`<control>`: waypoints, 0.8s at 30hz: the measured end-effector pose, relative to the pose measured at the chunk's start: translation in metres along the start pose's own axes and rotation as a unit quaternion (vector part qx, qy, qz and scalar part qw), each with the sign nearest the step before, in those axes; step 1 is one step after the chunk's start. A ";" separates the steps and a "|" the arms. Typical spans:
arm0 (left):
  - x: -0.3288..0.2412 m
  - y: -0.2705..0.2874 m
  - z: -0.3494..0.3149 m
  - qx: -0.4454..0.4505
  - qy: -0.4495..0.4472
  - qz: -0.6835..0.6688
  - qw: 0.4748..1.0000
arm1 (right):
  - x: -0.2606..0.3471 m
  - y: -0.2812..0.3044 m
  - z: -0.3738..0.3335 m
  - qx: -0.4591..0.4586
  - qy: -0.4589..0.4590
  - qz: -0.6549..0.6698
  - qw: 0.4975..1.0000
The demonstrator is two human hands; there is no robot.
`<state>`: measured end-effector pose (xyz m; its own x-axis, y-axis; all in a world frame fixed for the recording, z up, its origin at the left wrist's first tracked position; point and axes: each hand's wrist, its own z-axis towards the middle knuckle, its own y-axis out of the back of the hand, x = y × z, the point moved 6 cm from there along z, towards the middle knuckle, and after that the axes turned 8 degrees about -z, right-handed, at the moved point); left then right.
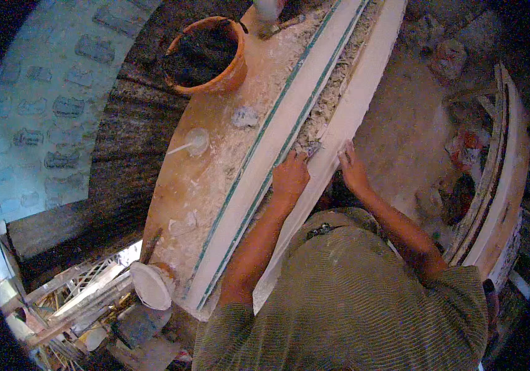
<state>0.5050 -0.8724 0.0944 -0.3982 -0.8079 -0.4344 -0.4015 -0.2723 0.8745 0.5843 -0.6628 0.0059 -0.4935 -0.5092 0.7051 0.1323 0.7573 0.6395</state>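
Note:
A long white strip with green edges point(277, 145) runs diagonally along a board, and a second, plain white strip point(364, 93) lies to its right. Crumbly pale scraps point(326, 102) fill the channel between them. My left hand point(291, 178) is closed low in that channel, on a small grey flat tool point(313, 149) whose tip shows past the fingers; its exact kind is unclear. On the outer edge of the plain strip rests my right hand point(354, 172), fingers stretched out and the thumb partly hidden.
An orange bucket point(237, 68) with a dark inside stands on the dusty wooden board point(172, 179). Nearby are a white round lid-like piece point(197, 142), a whitish lump point(245, 116) and a brush point(286, 26). A white-topped pot point(152, 287) sits lower left; a curved piece point(493, 204) stands right.

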 end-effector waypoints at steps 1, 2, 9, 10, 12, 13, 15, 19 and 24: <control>-0.001 0.002 0.004 -0.027 -0.021 -0.012 0.999 | 0.001 0.001 -0.001 -0.001 -0.014 0.006 1.000; 0.005 -0.003 0.005 0.004 0.003 -0.002 1.000 | 0.005 0.002 -0.002 -0.009 0.001 -0.011 1.000; 0.008 -0.012 -0.010 -0.068 -0.036 -0.042 0.996 | 0.008 0.003 -0.010 -0.014 -0.011 0.035 0.999; 0.006 -0.017 -0.005 -0.064 -0.025 -0.047 0.996 | 0.011 0.004 -0.011 -0.035 0.018 0.042 0.998; -0.005 -0.027 0.016 -0.048 -0.027 -0.042 0.998 | 0.011 0.004 -0.010 -0.041 0.013 0.028 0.999; -0.009 -0.031 0.028 -0.037 -0.021 -0.051 0.998 | 0.009 0.002 -0.009 -0.027 0.001 0.023 0.999; -0.011 -0.035 0.039 -0.017 -0.002 -0.050 0.999 | 0.000 -0.004 -0.005 0.028 -0.061 -0.046 0.997; -0.002 -0.035 0.027 -0.018 0.004 -0.052 0.998 | -0.002 0.002 0.000 0.005 -0.026 -0.015 1.000; -0.003 -0.024 0.026 -0.132 -0.031 -0.126 0.983 | -0.003 0.007 -0.013 -0.020 0.017 -0.031 0.999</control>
<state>0.4943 -0.8497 0.0697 -0.3661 -0.6660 -0.6500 -0.2695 -0.5927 0.7590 0.5981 -0.6616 0.0121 -0.4729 -0.5682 0.6735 0.1373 0.7075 0.6933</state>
